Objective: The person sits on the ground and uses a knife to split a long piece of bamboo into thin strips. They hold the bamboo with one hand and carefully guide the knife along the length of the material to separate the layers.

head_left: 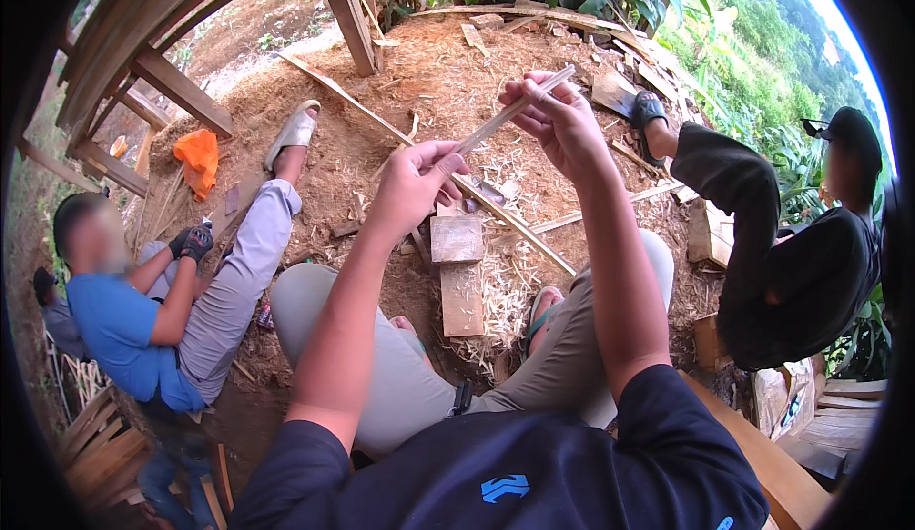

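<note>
A thin, pale wooden stick (496,121) is held up in front of me, slanting from lower left to upper right. My left hand (416,185) pinches its lower end between thumb and fingers. Near the upper end, my right hand (560,122) grips it with bent fingers. Below the stick, between my feet, a squared wooden block (457,240) sits at the end of a flat piece of board (462,301). A dark object (488,193) lies just beyond the block, partly hidden, its kind unclear.
Pale shavings (515,315) cover the dirt around my sandals. A long wooden strip (362,113) crosses the ground. At left sits a gloved person in a blue shirt (124,315), near an orange bag (197,163); at right, a person in dark clothes (810,263). A timber frame (181,90) stands far left.
</note>
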Tool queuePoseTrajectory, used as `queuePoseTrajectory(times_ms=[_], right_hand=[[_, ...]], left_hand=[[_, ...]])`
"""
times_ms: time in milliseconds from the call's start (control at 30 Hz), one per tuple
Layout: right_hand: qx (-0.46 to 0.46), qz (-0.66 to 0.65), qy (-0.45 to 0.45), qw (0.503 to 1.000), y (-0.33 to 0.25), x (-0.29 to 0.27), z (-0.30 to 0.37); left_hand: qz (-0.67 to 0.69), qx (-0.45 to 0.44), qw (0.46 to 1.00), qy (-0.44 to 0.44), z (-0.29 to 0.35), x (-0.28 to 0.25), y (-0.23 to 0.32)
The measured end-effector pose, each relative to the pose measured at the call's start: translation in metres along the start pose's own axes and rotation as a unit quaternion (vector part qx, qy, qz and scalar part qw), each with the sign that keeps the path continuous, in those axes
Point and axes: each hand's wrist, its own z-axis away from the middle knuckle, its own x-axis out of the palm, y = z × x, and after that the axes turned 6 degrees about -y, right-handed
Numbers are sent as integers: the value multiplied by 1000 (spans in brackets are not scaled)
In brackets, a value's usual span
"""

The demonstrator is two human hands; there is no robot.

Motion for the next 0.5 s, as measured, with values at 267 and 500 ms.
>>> queuePoseTrajectory(times_ms=[267, 500], right_hand=[[-51, -157, 35, 986, 8, -1, -3], [-11, -193, 28, 981, 28, 9, -1]], left_hand=[[62, 105, 981, 150, -1, 3, 8], [92, 119, 975, 164, -2, 6, 3]])
